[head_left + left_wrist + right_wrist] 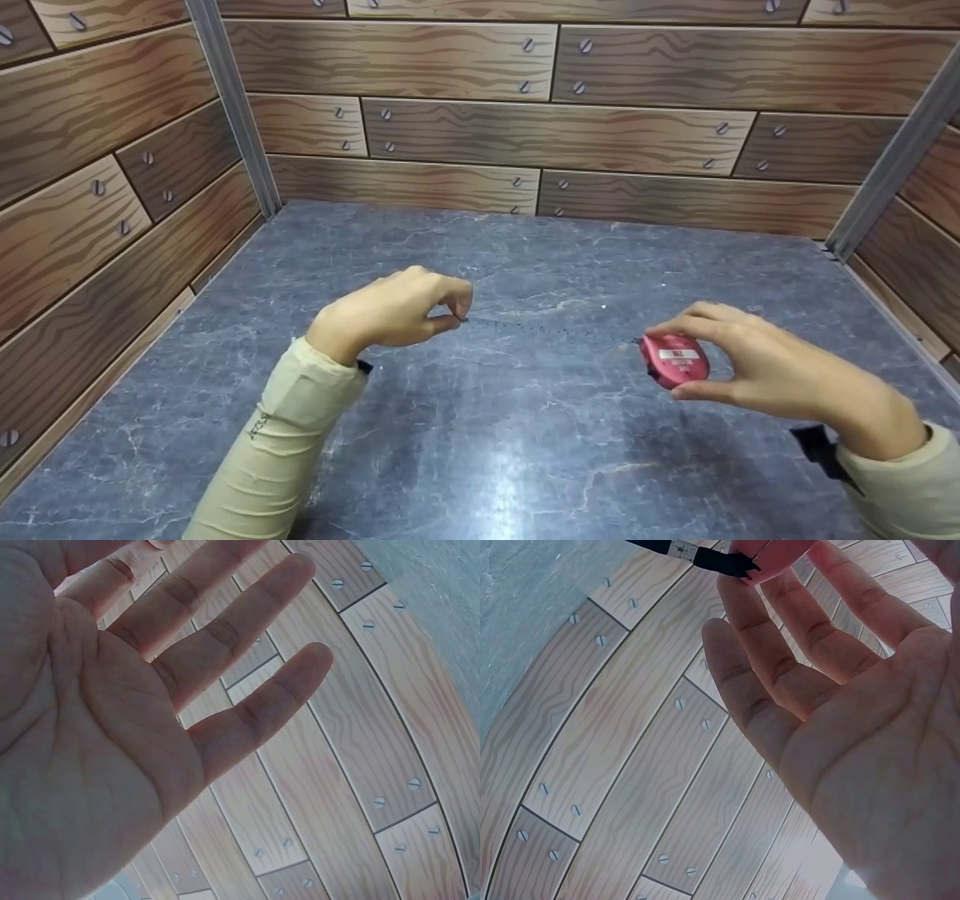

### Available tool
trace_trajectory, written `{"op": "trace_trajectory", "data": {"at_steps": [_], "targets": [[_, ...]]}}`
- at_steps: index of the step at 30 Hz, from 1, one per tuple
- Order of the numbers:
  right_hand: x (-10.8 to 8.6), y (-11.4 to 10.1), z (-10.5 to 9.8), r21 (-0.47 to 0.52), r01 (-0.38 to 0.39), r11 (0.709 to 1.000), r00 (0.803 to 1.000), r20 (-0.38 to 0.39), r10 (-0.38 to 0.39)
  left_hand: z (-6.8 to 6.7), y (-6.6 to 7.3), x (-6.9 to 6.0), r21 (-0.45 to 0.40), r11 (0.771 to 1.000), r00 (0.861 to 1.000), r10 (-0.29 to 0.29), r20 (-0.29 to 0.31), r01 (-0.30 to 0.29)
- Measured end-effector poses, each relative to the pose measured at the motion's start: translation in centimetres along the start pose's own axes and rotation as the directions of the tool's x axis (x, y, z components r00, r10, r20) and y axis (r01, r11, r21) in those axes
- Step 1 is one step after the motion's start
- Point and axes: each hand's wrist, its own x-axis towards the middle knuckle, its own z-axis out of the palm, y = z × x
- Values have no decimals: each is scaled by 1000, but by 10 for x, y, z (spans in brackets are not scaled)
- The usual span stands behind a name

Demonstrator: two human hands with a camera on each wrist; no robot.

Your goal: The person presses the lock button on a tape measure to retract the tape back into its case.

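Observation:
A pink tape measure (679, 361) with a white label hangs above the table, held between the thumb and fingers of my right hand (780, 367). From its left side a thin dark tape (536, 328) runs nearly straight across to my left hand (394, 307). Thumb and index finger of the left hand pinch the tape's end. In the left wrist view the other fingers (225, 634) extend loosely, and the pinch is out of sight. The right wrist view shows the pink case (780, 562) at the fingertips, with a black strap (705, 556) beside it.
Beneath both hands lies a blue-grey marbled table (420, 435). Wood-plank-patterned walls (637, 142) stand behind it and at both sides, with grey metal posts (232, 105) at the corners.

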Motion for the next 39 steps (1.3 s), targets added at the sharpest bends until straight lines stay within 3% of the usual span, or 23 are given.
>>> {"op": "trace_trajectory", "data": {"at_steps": [15, 32, 39], "targets": [[2, -3, -3, -21, 25, 999, 1000, -16, -25, -4, 0, 2, -33, 999, 999, 37, -17, -37], [16, 4, -5, 28, 31, 999, 999, -19, -31, -9, -3, 9, -71, 997, 1000, 7, 18, -5], [22, 3, -5, 29, 39, 999, 999, -20, -39, -8, -5, 13, -68, 998, 1000, 20, 21, -18]]}}
